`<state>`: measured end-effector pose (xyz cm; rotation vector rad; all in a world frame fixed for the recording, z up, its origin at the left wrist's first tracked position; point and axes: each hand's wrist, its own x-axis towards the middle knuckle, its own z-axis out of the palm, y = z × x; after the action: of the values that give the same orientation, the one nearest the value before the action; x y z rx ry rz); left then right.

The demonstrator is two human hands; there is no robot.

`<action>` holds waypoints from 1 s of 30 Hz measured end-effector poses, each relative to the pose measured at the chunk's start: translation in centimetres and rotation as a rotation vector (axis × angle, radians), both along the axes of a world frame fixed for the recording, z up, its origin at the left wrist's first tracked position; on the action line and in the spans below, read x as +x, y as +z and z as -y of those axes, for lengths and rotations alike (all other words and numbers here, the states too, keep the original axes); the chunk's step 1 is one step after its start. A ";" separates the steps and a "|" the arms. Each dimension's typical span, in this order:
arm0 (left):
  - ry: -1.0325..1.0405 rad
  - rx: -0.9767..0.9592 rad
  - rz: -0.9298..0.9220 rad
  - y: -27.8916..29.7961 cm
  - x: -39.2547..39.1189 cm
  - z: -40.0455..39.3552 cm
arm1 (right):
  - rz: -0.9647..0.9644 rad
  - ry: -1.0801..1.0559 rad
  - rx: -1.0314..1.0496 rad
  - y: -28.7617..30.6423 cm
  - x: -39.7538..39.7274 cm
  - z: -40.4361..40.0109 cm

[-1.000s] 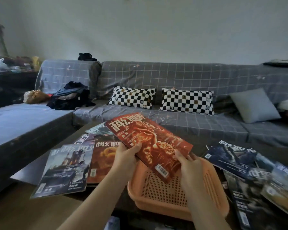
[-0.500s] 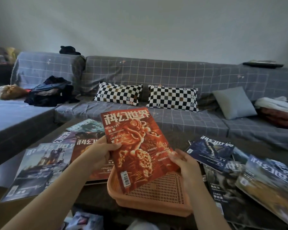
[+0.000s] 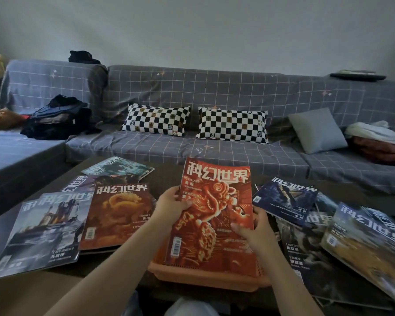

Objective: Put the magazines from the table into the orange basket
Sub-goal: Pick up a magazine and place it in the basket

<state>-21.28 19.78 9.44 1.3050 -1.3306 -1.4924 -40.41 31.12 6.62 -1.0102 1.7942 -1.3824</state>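
Red magazine [image 3: 217, 215] now squared over the orange basket [image 3: 205, 280], both hands' fingers [image 3: 238, 226] still gripping its edges, ready to drop

One orange basket [image 3: 205, 279] sat at lower centre. Two checkered pillows [image 3: 155, 119] and one grey cushion [image 3: 317, 130] lay across the middle. At least eight magazines [image 3: 121, 215] showed; the right pile blurred.

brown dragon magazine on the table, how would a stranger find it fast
Start at the orange basket on the near table edge. The brown magazine lies flat just left of it. Its gold dragon on dark brown sets it apart from the bluish-grey covers beside it.
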 end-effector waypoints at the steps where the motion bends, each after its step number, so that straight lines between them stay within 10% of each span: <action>1: 0.009 0.007 0.007 -0.7 -0.5 0.0 | -0.028 -0.034 0.007 -0.3 -0.1 0.3; 13: -0.018 0.128 0.153 -5.6 -2.1 2.1 | -0.378 -0.019 0.321 -3.7 -1.8 3.3; 30: -0.018 0.102 0.311 -5.4 -4.8 5.2 | -0.382 0.048 0.436 -2.6 -3.7 5.9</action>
<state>-26.08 14.61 4.06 1.6465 -1.4770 -1.4266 -44.11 25.18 3.98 -1.1133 2.2040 -0.7463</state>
